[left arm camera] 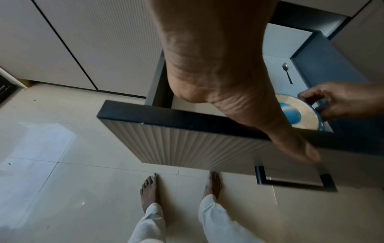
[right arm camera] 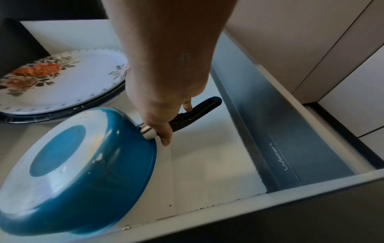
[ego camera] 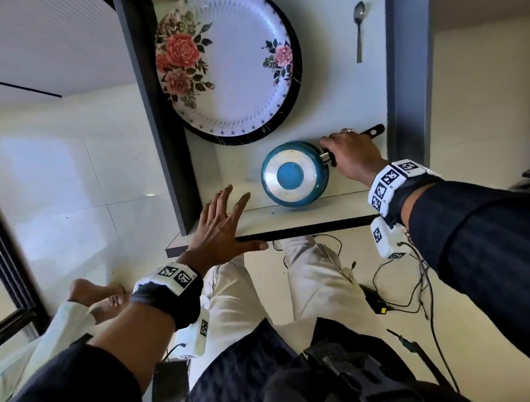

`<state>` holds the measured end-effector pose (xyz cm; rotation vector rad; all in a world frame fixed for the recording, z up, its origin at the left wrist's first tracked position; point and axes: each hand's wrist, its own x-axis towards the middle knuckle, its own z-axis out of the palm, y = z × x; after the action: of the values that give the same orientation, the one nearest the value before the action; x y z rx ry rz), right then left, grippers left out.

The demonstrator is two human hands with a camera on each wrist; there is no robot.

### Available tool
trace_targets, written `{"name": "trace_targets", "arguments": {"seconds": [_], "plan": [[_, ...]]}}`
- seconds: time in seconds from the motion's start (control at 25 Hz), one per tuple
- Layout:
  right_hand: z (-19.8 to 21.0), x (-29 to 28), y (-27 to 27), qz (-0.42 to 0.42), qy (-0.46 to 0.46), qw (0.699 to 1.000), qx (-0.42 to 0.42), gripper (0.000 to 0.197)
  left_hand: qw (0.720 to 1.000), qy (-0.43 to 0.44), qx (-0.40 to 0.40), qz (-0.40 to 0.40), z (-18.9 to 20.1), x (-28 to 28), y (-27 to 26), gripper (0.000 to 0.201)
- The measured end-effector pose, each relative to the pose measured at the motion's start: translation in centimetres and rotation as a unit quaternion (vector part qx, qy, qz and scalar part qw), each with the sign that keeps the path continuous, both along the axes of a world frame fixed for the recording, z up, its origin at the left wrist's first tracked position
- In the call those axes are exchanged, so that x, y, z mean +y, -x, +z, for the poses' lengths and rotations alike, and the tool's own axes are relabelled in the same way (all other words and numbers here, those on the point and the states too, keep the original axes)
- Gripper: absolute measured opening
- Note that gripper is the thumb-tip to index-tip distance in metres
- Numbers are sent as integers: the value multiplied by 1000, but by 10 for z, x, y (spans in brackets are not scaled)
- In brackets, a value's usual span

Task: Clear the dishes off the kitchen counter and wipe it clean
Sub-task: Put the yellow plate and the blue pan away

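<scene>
Both hands work at an open drawer point(ego camera: 289, 227): the left hand point(ego camera: 221, 230) lies spread over its near front edge, and the right hand point(ego camera: 351, 154) curls round the black handle point(right arm camera: 195, 115) of an upturned blue pan point(ego camera: 294, 173) near the drawer's right front. Far left sits a floral plate point(ego camera: 230, 65), breakable and best lifted by the rim; far right lies a spoon point(ego camera: 359, 29). Rigid and probably light, the pan handles best by its grip. Its inside is hidden.

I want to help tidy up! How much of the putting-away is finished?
Done: the flowery plate and spoon lie in the open drawer. In hand: the right hand grips the upside-down blue pan by its handle. The left hand rests open on the drawer front. Wiping isn't visible.
</scene>
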<state>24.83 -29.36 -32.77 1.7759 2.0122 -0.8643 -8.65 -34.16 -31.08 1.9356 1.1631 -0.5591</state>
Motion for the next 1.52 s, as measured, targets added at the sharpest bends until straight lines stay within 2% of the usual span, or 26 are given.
{"name": "trace_targets", "arguments": {"seconds": [0.2, 0.28, 0.4, 0.52, 0.64, 0.72, 0.88, 1.0, 1.08, 1.12, 1.16, 1.2, 1.24, 1.28, 1.32, 1.4, 1.44, 1.52], "plan": [[-11, -2, -8, -41, 13, 999, 1, 37, 993, -70, -42, -84, 2, 35, -18, 136], [-10, -3, -6, -72, 13, 997, 11, 35, 989, -93, -55, -104, 6, 42, -21, 136], [-2, -5, 4, -169, -11, 983, 64, 34, 987, -105, -57, -105, 11, 52, -22, 129], [12, -3, 14, -225, -73, 965, 110, 28, 984, -119, -61, -114, 20, 76, -26, 105], [22, -2, 20, -209, -116, 962, 132, 26, 988, -115, -81, -67, 27, 97, -31, 56], [24, -1, 21, -190, -139, 963, 133, 27, 988, -128, -85, -23, 28, 109, -35, 35], [24, 23, 20, -158, -206, 960, 105, 34, 974, -208, -91, 18, 26, 149, -44, 33], [30, 54, 12, -169, -256, 946, 108, 30, 961, -252, -90, 70, 27, 180, -51, 31], [37, 70, 12, -235, -317, 915, 79, 25, 944, -296, -75, 124, 30, 192, -56, 29], [36, 75, 15, -316, -336, 885, 62, 26, 931, -319, -59, 168, 34, 194, -59, 28], [35, 83, 17, -426, -323, 842, 71, 30, 917, -323, -40, 231, 35, 196, -61, 26], [36, 93, 21, -570, -256, 772, 116, 33, 907, -292, -23, 303, 38, 198, -63, 24], [36, 105, 25, -695, -151, 679, 185, 32, 900, -228, -15, 372, 38, 201, -66, 25], [39, 118, 29, -752, -49, 606, 253, 25, 892, -147, -26, 426, 37, 206, -67, 29], [41, 131, 30, -759, 11, 570, 314, 22, 883, -70, -62, 459, 31, 214, -68, 36], [45, 157, 31, -714, 13, 589, 379, 43, 863, 23, -152, 481, 27, 238, -71, 59], [48, 173, 30, -690, -1, 608, 392, 53, 851, 40, -186, 489, 27, 253, -73, 67], [47, 197, 28, -672, -8, 619, 406, 64, 837, 55, -217, 500, 30, 278, -81, 73]]}}
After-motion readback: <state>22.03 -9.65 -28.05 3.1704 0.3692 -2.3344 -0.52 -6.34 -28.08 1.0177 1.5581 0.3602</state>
